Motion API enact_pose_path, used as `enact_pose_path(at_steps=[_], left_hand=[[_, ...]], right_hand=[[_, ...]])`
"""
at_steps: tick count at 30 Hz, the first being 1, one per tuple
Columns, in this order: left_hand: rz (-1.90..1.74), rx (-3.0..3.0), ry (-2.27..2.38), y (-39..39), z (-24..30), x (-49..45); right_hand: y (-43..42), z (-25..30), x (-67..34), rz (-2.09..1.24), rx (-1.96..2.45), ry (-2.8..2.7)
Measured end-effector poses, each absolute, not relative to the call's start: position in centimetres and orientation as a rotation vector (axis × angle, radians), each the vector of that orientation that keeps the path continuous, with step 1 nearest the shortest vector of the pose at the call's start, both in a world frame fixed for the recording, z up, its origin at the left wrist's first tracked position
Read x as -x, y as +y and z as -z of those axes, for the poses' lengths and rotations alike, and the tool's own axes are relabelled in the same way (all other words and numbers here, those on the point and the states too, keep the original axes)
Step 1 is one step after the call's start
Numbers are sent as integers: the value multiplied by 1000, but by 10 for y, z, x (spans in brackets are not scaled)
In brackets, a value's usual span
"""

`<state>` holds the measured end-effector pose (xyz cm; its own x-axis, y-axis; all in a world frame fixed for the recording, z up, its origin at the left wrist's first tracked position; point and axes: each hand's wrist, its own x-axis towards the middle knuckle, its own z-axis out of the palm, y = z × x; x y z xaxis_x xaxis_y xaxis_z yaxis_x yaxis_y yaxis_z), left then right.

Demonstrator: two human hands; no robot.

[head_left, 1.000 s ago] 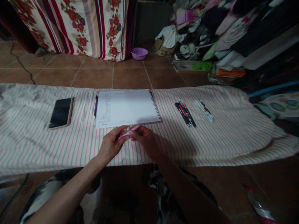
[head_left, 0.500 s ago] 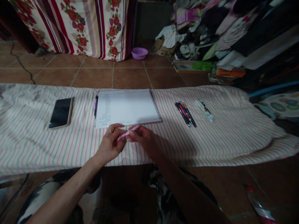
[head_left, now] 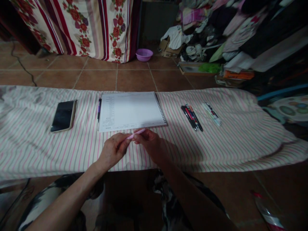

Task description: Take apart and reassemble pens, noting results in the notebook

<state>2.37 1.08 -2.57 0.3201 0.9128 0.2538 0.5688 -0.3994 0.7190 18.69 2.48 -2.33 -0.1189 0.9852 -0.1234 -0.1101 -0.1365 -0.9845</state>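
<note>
A pink pen [head_left: 131, 136] is held between my two hands, just in front of the notebook's near edge. My left hand [head_left: 115, 147] pinches its left end, and the fingers hide that end. Around the other part of the pen, my right hand [head_left: 149, 141] closes with thumb and fingers. Beyond both hands lies a spiral notebook [head_left: 137, 109], its open page mostly blank with printed text down the left side and the coil on the right. Along its left edge rests a purple and black pen [head_left: 99, 107].
A phone [head_left: 64, 115] lies at the left on the striped cloth [head_left: 36, 147]. To the right are a bundle of several pens [head_left: 192, 118] and a smaller group of whitish pens [head_left: 211, 114]. A purple basin [head_left: 144, 55] stands on the tiled floor behind.
My left fingers have closed in and slid along the pink pen, covering more of its left end. The right hand has hardly moved.
</note>
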Motion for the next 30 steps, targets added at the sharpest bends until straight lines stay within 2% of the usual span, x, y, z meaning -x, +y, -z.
enact_pose_path(at_steps=[14,30], left_hand=[[-894,-2056,1311,9,25,-30],[-967,-1617,1314,11,31,-29]], right_hand=[[26,24,-185,-1174,1423,-1338],[28,27,-185,-1459,1176,-1064]])
